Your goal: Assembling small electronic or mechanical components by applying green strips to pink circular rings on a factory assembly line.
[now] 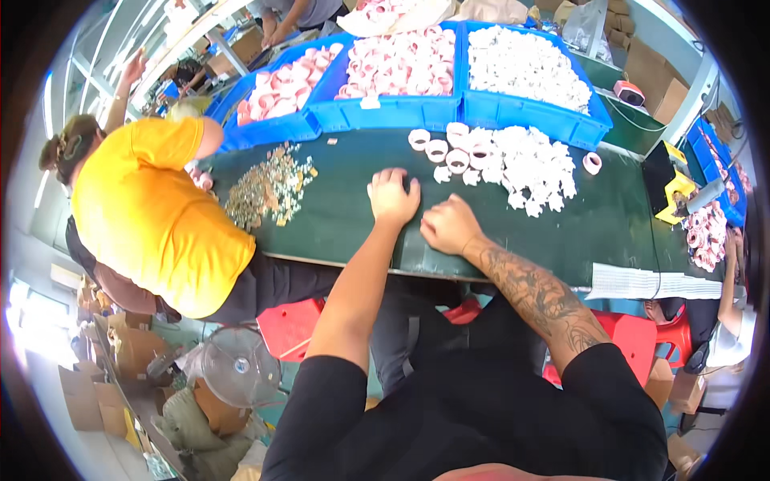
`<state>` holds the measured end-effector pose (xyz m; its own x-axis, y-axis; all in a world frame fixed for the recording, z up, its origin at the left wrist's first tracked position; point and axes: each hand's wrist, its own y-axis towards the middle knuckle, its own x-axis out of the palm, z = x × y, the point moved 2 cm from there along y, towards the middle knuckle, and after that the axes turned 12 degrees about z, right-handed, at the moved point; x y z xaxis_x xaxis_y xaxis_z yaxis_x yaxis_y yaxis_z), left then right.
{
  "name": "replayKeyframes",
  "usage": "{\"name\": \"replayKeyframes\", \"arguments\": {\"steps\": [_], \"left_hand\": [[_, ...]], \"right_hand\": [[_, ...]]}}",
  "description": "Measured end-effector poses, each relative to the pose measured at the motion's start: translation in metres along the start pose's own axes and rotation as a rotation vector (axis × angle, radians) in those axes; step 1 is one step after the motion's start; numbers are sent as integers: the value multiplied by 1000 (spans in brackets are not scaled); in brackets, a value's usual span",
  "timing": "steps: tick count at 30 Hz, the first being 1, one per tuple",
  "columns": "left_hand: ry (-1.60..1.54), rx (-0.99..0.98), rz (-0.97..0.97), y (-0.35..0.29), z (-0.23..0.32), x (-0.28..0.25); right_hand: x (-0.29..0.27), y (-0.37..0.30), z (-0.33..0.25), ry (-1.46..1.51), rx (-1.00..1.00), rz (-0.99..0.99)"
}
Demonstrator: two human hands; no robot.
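My left hand (391,197) rests on the green tabletop (337,228), its fingers curled down and the thumb bent at its right side. My right hand (451,224) lies just beside it, closed in a loose fist near the front edge. Nothing shows sticking out of either hand, though both palms face down and are hidden. Beyond the right hand sit several pink and white ring-shaped parts (458,162). A heap of small white plastic pieces (536,164) adjoins them. One more pink ring (592,163) stands apart at the heap's right.
Blue bins (385,111) along the far edge hold pink and white parts. A pile of small mixed pieces (269,188) lies left. A person in a yellow shirt (160,216) leans at the table's left. A yellow-and-black device (667,183) and white sheets (642,282) are at right.
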<state>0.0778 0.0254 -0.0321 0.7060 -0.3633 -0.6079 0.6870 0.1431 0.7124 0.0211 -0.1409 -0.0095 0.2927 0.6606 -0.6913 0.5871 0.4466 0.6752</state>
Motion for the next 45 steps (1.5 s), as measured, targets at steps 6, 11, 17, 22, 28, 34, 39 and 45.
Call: {"name": "replayKeyframes", "arguments": {"steps": [6, 11, 17, 22, 28, 34, 39, 45], "left_hand": [[-401, -124, 127, 34, -8, -1], [-443, -55, -48, 164, 18, 9], [-196, 119, -374, 274, 32, 108], [-351, -282, -854, 294, 24, 205], [13, -188, -824, 303, 32, 229], [-192, -190, -974, 302, 21, 210], [-120, -111, -820, 302, -10, 201], [-352, -312, -662, 291, -19, 198]], "right_hand": [[16, 9, 1, 65, 101, -95], [28, 23, 0, 170, 176, -161], [30, 27, 9, 293, 239, -165], [36, 27, 10, 338, 226, -144], [31, 24, 19, 362, 266, -153], [30, 25, 21, 371, 273, -44], [31, 26, 16, 378, 239, -44], [31, 24, 20, 337, 232, -42]]}}
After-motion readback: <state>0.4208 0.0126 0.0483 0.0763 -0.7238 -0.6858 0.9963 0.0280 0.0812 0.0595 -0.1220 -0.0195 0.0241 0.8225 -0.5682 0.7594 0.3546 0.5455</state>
